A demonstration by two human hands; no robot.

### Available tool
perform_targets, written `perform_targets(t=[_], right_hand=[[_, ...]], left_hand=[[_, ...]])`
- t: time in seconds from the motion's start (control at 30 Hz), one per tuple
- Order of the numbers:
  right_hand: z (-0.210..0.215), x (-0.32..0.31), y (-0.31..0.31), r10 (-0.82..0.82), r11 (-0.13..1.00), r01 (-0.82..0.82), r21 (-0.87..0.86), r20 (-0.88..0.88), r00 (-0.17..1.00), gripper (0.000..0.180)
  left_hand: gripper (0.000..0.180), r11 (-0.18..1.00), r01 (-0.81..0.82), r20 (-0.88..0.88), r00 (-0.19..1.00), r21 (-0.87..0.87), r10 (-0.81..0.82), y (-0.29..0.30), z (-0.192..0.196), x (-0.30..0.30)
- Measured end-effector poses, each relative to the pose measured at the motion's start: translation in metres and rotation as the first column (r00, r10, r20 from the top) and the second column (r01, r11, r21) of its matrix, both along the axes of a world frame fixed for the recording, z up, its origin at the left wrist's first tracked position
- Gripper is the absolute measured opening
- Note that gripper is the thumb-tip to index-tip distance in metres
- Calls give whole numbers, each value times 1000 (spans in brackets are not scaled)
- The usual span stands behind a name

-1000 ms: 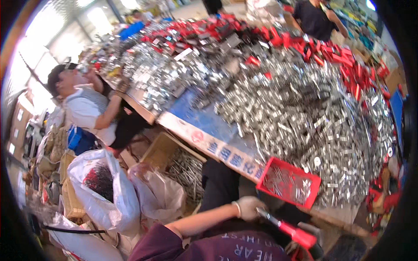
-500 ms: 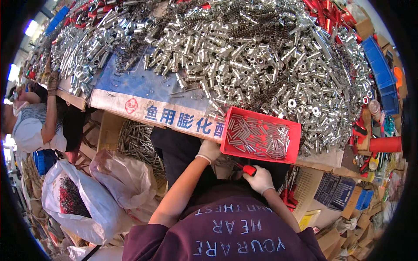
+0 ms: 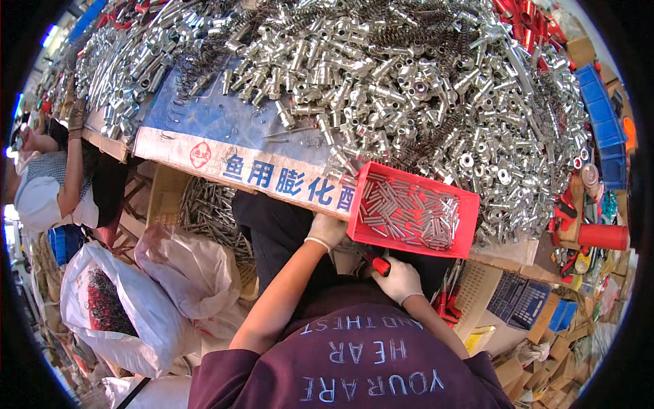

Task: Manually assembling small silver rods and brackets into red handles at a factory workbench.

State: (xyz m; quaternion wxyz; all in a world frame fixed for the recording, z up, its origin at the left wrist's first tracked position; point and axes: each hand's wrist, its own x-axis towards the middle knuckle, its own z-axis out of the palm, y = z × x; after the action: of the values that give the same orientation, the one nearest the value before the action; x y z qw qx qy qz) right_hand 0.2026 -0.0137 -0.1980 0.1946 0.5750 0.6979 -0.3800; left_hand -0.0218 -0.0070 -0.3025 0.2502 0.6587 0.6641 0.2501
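Observation:
My left hand [image 3: 327, 232], in a pale glove, is at the table's front edge beside the left end of a red plastic tray [image 3: 413, 247]. Its fingers are hidden from sight, so what they hold does not show. Close to my body, my right hand [image 3: 399, 279], also gloved, is closed around a tool with a red handle [image 3: 381, 266]. The tool's dark end points toward my left hand; its tip is hard to make out. Many short metal pins [image 3: 390, 202] lie loose in the tray, which sits tilted on the table edge.
A large heap of metal fittings [image 3: 381, 88] and dark springs [image 3: 415, 34] covers the table. Blue bins [image 3: 603, 129] stand at the right. White sacks [image 3: 136, 307] and a box of metal rods [image 3: 214, 211] are at the left, near another person [image 3: 58, 184].
My right hand has shifted slightly left with the red-handled tool, closer to my left hand. My left hand stays by the tray. The whole view has moved a little.

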Motion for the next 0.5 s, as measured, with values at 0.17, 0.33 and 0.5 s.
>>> perform_targets(t=[0.17, 0.33, 0.5], right_hand=[[-10, -8, -1, 58, 991, -56, 121, -13, 998, 44], [-33, -42, 0, 391, 909, -377, 180, -49, 919, 27], [-41, -44, 9, 469, 882, -466, 74, -36, 882, 28]], left_hand=[[39, 997, -49, 191, 980, -64, 60, 4, 3, 3], [38, 994, -92, 345, 933, -63, 108, -5, -23, 0], [36, 964, 229, -93, 972, 138, -218, -5, -3, 14]])
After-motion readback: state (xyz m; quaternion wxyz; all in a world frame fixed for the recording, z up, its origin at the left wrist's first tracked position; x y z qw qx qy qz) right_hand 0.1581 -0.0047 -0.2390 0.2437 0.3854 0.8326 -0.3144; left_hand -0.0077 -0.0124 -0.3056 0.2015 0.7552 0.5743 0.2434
